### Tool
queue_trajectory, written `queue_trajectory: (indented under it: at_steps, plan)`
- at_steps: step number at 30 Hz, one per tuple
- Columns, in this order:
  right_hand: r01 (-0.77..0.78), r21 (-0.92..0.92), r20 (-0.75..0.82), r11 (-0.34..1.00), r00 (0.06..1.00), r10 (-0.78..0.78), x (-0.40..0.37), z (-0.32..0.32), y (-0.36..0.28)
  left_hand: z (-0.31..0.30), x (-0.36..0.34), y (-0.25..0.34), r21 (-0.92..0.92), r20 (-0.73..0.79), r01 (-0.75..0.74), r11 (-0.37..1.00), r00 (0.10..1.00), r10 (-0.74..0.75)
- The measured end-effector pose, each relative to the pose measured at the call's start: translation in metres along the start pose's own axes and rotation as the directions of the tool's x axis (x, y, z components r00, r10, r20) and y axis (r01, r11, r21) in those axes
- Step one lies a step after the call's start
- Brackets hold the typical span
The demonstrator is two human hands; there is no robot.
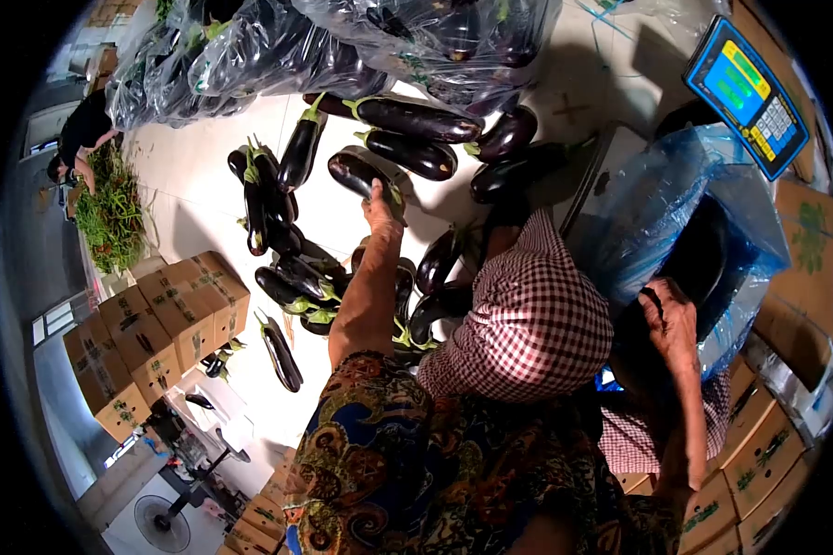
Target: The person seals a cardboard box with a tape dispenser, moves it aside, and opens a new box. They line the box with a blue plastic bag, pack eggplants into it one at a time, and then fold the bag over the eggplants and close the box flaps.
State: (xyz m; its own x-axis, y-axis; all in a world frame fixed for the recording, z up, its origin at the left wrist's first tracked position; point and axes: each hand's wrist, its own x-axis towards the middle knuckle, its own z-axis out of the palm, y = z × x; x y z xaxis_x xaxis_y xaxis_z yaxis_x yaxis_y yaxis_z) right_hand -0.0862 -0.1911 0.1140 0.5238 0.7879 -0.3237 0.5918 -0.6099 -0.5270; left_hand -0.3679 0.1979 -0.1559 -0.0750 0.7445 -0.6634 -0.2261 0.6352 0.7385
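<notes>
My left hand [384, 208] is closed around a dark purple eggplant [356, 173], held over the pale floor among other loose eggplants. Beside it lie an eggplant with a green stem [412, 154] and a longer eggplant [416, 120]. At the right, my right hand [673, 319] has its fingers curled at the mouth of a blue plastic bag [754, 217]. A dark, glossy eggplant [701, 264] shows inside the bag, next to that hand. What the right fingers grip is hidden in dark shadow.
Clear bags of eggplants [278, 55] stand at the top. A blue digital scale display [745, 92] rises over the bag. Cardboard boxes [162, 328] are stacked at left, with more cartons [768, 462] lower right. Checkered cloth [537, 324] bulges between my arms. Another person [83, 139] bends over green produce.
</notes>
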Motion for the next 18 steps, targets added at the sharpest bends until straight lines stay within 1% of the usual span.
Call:
queue_trajectory:
  at_steps: [1,2,4,5,6,7,8,9,10,12,13,16,17,18]
  plan:
    - [0.015,-0.007,0.017,1.000,1.000,-0.015,0.001,0.002,0.003,0.003,-0.001,-0.005,0.041,-0.022,-0.045,0.998,0.999,0.046]
    - [0.031,-0.013,0.033,0.999,0.999,-0.031,0.003,0.004,0.005,0.001,0.005,-0.010,0.037,0.064,-0.063,0.997,0.996,0.061]
    - [0.064,-0.005,0.014,0.998,0.998,-0.064,0.005,0.010,0.008,-0.003,0.009,-0.019,0.185,0.006,-0.077,0.980,0.997,0.077]
    - [0.082,-0.002,0.006,0.997,0.997,-0.082,0.007,0.012,0.009,-0.004,0.013,-0.021,0.298,-0.034,-0.048,0.953,0.998,0.061]
    - [0.114,-0.014,0.000,0.993,0.993,-0.114,0.009,0.013,0.010,-0.006,0.020,-0.021,0.567,-0.054,-0.092,0.819,0.987,0.149]
    - [0.149,-0.026,-0.010,0.989,0.989,-0.149,0.011,0.015,0.013,-0.001,0.021,-0.012,0.784,-0.046,-0.113,0.610,0.970,0.239]
    - [0.182,-0.039,-0.021,0.982,0.983,-0.183,0.012,0.017,0.018,0.003,0.021,-0.005,0.932,-0.013,-0.105,0.346,0.947,0.321]
    - [0.175,-0.085,0.006,0.981,0.984,-0.176,0.009,0.020,0.027,0.003,0.010,-0.009,0.884,0.072,-0.300,0.358,0.845,0.530]
    - [0.158,-0.082,-0.005,0.984,0.987,-0.159,0.008,0.021,0.029,0.012,-0.005,0.003,0.889,0.175,-0.394,0.233,0.763,0.622]
    - [0.125,-0.076,-0.029,0.989,0.991,-0.128,0.006,0.024,0.033,0.025,-0.019,0.018,0.849,0.382,-0.527,-0.046,0.550,0.742]
    - [0.110,-0.094,-0.028,0.989,0.993,-0.113,0.005,0.026,0.038,0.019,-0.004,0.007,0.769,0.490,-0.609,-0.196,0.364,0.792]
    - [-0.004,0.089,-0.107,0.996,0.994,0.013,0.008,0.032,0.037,0.028,0.020,0.006,0.748,0.504,-0.653,-0.122,0.438,0.744]
    - [-0.014,0.002,-0.035,1.000,0.999,0.015,0.003,0.035,0.049,0.033,0.020,0.008,0.766,0.489,-0.638,-0.075,0.503,0.713]
    - [-0.019,-0.089,0.034,0.996,0.999,0.023,-0.003,0.039,0.072,0.041,0.022,0.006,0.766,0.500,-0.628,-0.134,0.452,0.739]
